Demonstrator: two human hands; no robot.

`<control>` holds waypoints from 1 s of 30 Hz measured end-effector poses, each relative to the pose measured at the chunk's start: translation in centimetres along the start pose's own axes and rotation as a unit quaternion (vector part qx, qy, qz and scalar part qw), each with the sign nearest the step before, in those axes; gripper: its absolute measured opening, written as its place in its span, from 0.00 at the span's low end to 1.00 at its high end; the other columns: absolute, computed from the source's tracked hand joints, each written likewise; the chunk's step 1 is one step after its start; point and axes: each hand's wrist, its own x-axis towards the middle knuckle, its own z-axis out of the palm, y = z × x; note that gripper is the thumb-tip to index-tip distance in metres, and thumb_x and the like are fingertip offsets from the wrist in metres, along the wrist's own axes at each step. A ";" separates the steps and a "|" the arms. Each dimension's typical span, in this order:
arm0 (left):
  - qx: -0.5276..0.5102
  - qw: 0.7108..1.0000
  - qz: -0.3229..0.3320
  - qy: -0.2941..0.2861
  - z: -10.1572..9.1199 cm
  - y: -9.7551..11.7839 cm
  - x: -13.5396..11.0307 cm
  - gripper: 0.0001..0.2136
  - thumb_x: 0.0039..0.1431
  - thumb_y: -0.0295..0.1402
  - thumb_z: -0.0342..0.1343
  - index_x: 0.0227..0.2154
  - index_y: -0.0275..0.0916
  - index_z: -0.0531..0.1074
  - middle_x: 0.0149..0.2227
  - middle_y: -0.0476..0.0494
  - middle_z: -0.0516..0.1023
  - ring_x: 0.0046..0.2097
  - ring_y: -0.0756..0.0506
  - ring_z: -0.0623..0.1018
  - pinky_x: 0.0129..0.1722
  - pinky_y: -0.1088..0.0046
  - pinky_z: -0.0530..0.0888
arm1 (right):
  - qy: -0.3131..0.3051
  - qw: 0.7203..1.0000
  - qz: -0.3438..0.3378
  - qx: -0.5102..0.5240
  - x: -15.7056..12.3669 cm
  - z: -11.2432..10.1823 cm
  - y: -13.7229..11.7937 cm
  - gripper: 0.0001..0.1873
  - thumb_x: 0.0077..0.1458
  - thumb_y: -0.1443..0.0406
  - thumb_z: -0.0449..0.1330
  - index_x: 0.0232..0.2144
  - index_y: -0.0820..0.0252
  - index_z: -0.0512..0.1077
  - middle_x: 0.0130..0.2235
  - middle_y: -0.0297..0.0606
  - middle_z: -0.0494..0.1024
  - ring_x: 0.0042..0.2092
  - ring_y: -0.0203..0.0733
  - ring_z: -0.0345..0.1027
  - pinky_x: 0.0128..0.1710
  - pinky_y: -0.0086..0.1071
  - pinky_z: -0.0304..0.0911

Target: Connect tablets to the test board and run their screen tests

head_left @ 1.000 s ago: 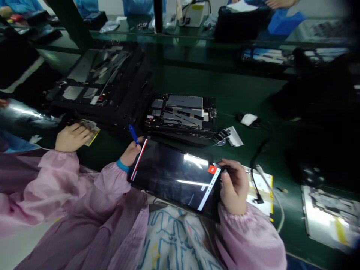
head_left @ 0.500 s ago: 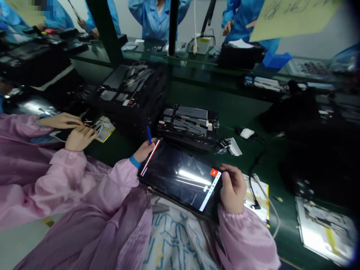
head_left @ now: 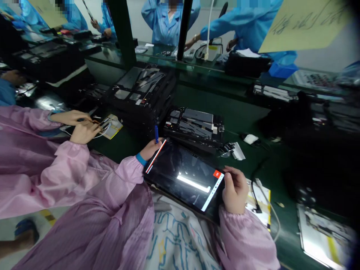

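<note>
I hold a black tablet [head_left: 184,174] over my lap, its dark screen showing a red button and a white strip at the right edge. My left hand [head_left: 149,150] is closed on the tablet's left edge, and a blue pen [head_left: 156,134] sticks up from its fingers. My right hand [head_left: 234,189] grips the right edge, thumb by the red button. Both my sleeves are pink.
A co-worker's two hands [head_left: 80,127] in pink sleeves work on a yellow card at the left. Opened tablet chassis [head_left: 194,125] and stacked black trays [head_left: 140,92] lie on the green table [head_left: 244,116]. A black cable [head_left: 254,187] and papers sit at the right. People in blue coats stand beyond.
The view has tilted up, showing more of the people in blue. My hands keep their hold on the tablet. The co-worker's second hand has joined the first at the yellow card.
</note>
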 end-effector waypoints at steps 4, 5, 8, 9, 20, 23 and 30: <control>-0.008 1.000 0.005 -0.012 0.0 0.2 0.3 0.28 0.35 0.57 0.63 0.27 0.36 0.69 0.22 0.51 0.70 0.25 0.52 0.68 0.27 0.75 0.64 | -0.010 1.000 -0.004 -0.009 0.2 0.1 0.0 0.12 0.57 0.58 0.54 0.36 0.60 0.71 0.36 0.40 0.74 0.40 0.44 0.68 0.43 0.41 0.61; -0.008 1.000 0.005 -0.011 0.0 0.2 0.4 0.29 0.33 0.58 0.63 0.27 0.36 0.69 0.22 0.51 0.70 0.25 0.52 0.68 0.27 0.75 0.65 | -0.012 1.000 -0.004 -0.010 0.3 0.2 0.0 0.12 0.57 0.58 0.54 0.36 0.60 0.70 0.36 0.40 0.74 0.40 0.44 0.68 0.43 0.41 0.62; -0.001 1.000 0.000 0.005 -0.2 0.5 0.5 0.29 0.31 0.58 0.64 0.27 0.36 0.69 0.22 0.51 0.71 0.24 0.52 0.70 0.26 0.76 0.66 | -0.010 1.000 -0.008 -0.017 0.6 0.4 -0.1 0.12 0.57 0.58 0.53 0.35 0.59 0.70 0.36 0.40 0.75 0.40 0.44 0.69 0.42 0.40 0.63; 0.002 1.000 -0.004 0.008 -0.2 0.6 0.6 0.29 0.31 0.58 0.65 0.27 0.36 0.70 0.22 0.51 0.72 0.24 0.52 0.70 0.26 0.76 0.66 | -0.009 1.000 -0.011 -0.021 0.7 0.5 -0.1 0.12 0.57 0.58 0.53 0.35 0.59 0.70 0.36 0.40 0.75 0.40 0.43 0.69 0.42 0.40 0.63; 0.032 0.999 -0.013 0.028 -0.3 1.7 0.8 0.29 0.32 0.58 0.64 0.29 0.36 0.73 0.25 0.46 0.77 0.30 0.45 0.76 0.33 0.71 0.70 | -0.003 0.999 -0.016 -0.028 1.6 1.3 -0.6 0.11 0.58 0.59 0.53 0.34 0.58 0.70 0.35 0.40 0.75 0.39 0.43 0.69 0.39 0.39 0.65; 0.047 0.998 -0.026 0.020 -0.4 1.9 0.7 0.30 0.31 0.59 0.63 0.29 0.36 0.74 0.26 0.44 0.78 0.31 0.43 0.76 0.33 0.70 0.71 | -0.008 0.999 -0.005 -0.033 1.5 1.0 -1.5 0.10 0.58 0.59 0.53 0.35 0.58 0.71 0.36 0.40 0.75 0.40 0.43 0.69 0.40 0.40 0.65; 0.059 0.994 -0.074 0.050 -0.5 2.4 0.8 0.31 0.26 0.60 0.64 0.30 0.40 0.76 0.29 0.45 0.78 0.37 0.40 0.77 0.40 0.67 0.72 | 0.013 0.997 -0.015 -0.071 6.5 -4.2 -1.8 0.11 0.54 0.58 0.58 0.38 0.57 0.72 0.41 0.40 0.73 0.45 0.43 0.67 0.42 0.40 0.65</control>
